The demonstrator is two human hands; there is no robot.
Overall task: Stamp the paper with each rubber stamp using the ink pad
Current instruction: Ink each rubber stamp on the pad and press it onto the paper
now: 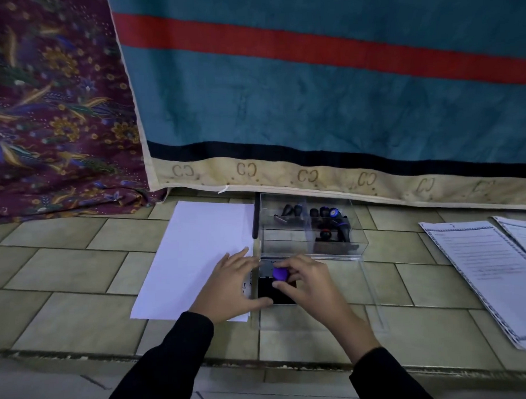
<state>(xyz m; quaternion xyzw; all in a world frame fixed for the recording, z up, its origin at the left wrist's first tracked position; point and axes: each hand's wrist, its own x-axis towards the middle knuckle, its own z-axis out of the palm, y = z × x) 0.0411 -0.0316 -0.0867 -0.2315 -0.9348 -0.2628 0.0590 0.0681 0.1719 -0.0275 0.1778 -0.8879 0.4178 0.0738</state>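
Note:
A white sheet of paper (198, 249) lies on the tiled floor. To its right sits a black ink pad (272, 291) inside the clear lid of a box. My right hand (308, 282) grips a rubber stamp with a purple knob (280, 274) and holds it down on the pad. My left hand (232, 285) lies flat on the paper's right edge, thumb against the pad's near-left corner. Behind the pad, a clear plastic box (313, 227) holds several more dark stamps (331, 218). Small black print shows on the paper by my left hand.
A black pen (255, 217) lies between the paper and the box. Printed sheets (490, 269) lie on the tiles at right. A teal blanket with a red stripe (326, 92) and a purple floral cloth (53, 111) hang behind.

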